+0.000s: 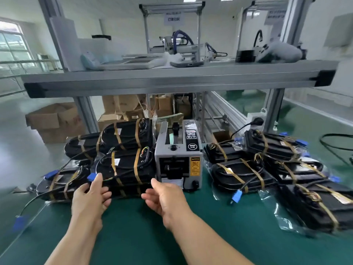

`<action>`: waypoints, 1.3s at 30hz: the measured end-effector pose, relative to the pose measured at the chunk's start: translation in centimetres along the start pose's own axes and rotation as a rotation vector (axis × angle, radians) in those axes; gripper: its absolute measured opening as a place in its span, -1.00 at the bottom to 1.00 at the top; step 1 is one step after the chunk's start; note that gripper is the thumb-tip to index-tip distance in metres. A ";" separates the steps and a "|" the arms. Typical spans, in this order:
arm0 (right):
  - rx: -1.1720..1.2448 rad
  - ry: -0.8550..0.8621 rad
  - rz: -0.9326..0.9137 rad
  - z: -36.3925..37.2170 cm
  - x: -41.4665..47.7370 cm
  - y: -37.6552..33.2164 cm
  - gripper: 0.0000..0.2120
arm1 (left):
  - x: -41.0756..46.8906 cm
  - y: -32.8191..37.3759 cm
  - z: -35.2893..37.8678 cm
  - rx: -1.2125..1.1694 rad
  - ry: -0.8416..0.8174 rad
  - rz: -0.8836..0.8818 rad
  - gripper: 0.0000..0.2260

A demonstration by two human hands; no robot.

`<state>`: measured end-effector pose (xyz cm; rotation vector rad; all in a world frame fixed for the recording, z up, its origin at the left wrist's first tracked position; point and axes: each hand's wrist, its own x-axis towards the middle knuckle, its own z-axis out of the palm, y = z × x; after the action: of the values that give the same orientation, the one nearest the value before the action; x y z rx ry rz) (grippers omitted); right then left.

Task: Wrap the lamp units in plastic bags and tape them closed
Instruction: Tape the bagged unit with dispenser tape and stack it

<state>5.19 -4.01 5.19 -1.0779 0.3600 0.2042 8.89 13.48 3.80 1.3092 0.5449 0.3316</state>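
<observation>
**Hands poised at unbagged lamp unit**

Left hand [91, 196] and right hand [164, 199] reach over the green mat [133, 236], fingers loose, gripping nothing. Just ahead lies the front lamp unit [124, 169]. It looks rigid and fairly heavy, so take its 2 ends, clear of loose wires. Beside it stands the tape dispenser [179, 155].

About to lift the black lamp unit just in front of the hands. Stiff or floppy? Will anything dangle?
Probably rigid: the lamp unit keeps a flat, hard-edged shape. Its cable loops loose outside the tape bands and ends in a blue connector, so both will likely swing. It seems to rest on another unit, so it may slide when pushed.
</observation>
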 end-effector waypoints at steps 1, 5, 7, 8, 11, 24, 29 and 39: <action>-0.014 -0.010 -0.014 -0.7 -0.5 -0.2 -0.88 | -1.1 -0.2 0.0 -0.023 0.022 0.011 -0.47; -0.059 -0.033 -0.095 -3.9 -2.6 -1.5 -0.91 | -7.8 -0.1 1.7 -0.062 0.071 0.192 -0.72; -0.056 -0.020 -0.155 -5.7 -3.8 -2.8 -0.91 | -11.7 -0.2 3.8 -0.071 -0.026 0.281 -0.87; -0.056 -0.004 -0.193 -6.8 -4.4 -3.6 -0.91 | -13.5 -0.3 5.2 -0.064 -0.103 0.314 -0.92; -0.072 0.073 -0.333 -10.3 -6.5 -6.6 -0.91 | -18.0 -0.8 10.3 0.004 -0.331 0.386 -0.92; -1.006 0.791 -0.626 -30.5 -11.2 -12.0 -0.66 | -29.0 -7.9 27.1 0.723 -0.962 0.551 -0.55; -1.359 0.728 -0.478 -32.4 -9.9 -9.1 -0.63 | -30.4 -8.9 28.9 0.943 -0.994 0.562 -0.58; -1.595 0.713 -0.455 -33.3 -8.9 -6.6 -0.54 | -30.5 -9.6 27.4 0.826 -0.959 0.511 -0.90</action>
<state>-7.04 -36.50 -0.05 -2.7873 0.5733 -0.4240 -1.94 -27.16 4.64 2.1880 -0.5527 -0.1664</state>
